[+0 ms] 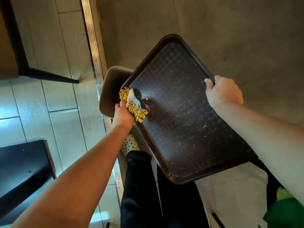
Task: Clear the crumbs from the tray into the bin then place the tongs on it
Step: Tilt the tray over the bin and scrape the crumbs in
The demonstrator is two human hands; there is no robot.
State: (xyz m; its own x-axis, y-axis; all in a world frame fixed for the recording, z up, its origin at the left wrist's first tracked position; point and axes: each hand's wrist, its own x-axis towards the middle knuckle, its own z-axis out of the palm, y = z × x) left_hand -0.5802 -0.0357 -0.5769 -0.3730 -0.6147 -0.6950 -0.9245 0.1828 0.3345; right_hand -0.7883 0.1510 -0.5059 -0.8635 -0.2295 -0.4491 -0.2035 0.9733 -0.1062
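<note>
A dark brown tray (185,122) is held tilted over a beige bin (109,89), its left edge lowest. My right hand (222,92) grips the tray's right rim. My left hand (123,115) pinches a small white object (130,97), perhaps a wipe or scraper, against the tray's left edge. Yellow crumbs (134,106) are piled along that edge, some right at the rim above the bin. Fine pale specks are scattered over the rest of the tray. No tongs are in view.
A metal floor strip (97,63) runs beside the bin. A dark table leg (49,76) stands at the upper left and a black seat (24,171) at the lower left. My legs and a spotted shoe (130,143) are below the tray.
</note>
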